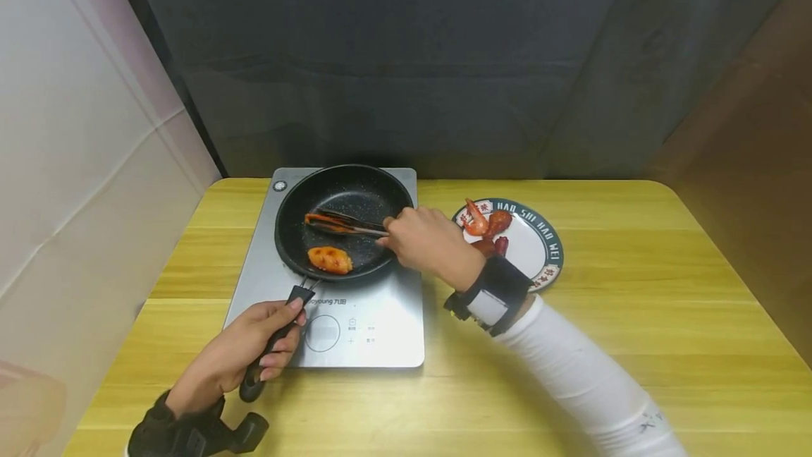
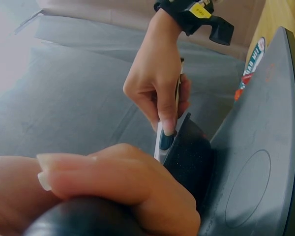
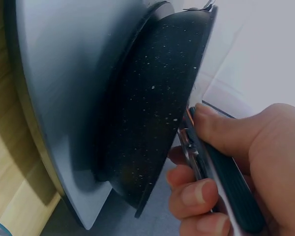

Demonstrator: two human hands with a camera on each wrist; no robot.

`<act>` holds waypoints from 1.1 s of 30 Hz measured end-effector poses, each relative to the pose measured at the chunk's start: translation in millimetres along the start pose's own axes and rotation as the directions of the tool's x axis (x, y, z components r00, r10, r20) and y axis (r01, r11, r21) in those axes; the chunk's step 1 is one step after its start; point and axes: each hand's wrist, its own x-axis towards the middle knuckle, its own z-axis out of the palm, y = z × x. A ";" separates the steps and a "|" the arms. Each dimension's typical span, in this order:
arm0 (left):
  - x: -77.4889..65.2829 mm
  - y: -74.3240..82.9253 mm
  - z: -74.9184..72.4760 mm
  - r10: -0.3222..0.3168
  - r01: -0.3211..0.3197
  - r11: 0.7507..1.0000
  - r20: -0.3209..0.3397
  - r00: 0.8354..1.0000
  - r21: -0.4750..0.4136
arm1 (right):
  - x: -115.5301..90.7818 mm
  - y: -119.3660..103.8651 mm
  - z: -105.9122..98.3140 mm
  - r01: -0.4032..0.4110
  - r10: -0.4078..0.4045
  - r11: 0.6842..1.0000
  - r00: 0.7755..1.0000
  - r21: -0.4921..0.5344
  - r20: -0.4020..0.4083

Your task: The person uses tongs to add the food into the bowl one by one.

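The left hand (image 1: 269, 337) grips the black handle (image 1: 255, 372) of a dark frying pan (image 1: 364, 192), fingers wrapped round it and the thumb lying along its top near the pan. The pan sits on the far part of a silver cooktop (image 1: 396, 333), its handle pointing toward the person and to the left. The right hand (image 1: 423, 242) holds a pair of metal tongs (image 1: 366, 230), thumb on one side and curled fingers on the other; the right wrist view shows a dark green pad (image 3: 231, 187) along the grip. The tongs reach in over the pan's right rim, their tips inside it toward the left. Orange colour shows at the tips, though whether food is between them cannot be told. A browned orange piece of food (image 1: 330, 259) lies in the pan, near the handle side and apart from the tongs. To the right of the cooktop, beyond the right wrist, stands a white plate (image 1: 526, 249) with a green lettered rim, bearing several reddish pieces of food (image 1: 500, 221) on its left side, partly hidden by the right hand and wrist. Everything rests on a yellow wood-grain table (image 1: 622, 330), with a dark grey curtain (image 1: 406, 69) behind
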 end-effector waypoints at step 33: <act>0.7 0.1 0.1 0.002 -0.002 1.000 -0.013 1.000 0.006 | -12.1 9.3 -15.6 -0.087 0.063 0.976 0.990 0.198 0.128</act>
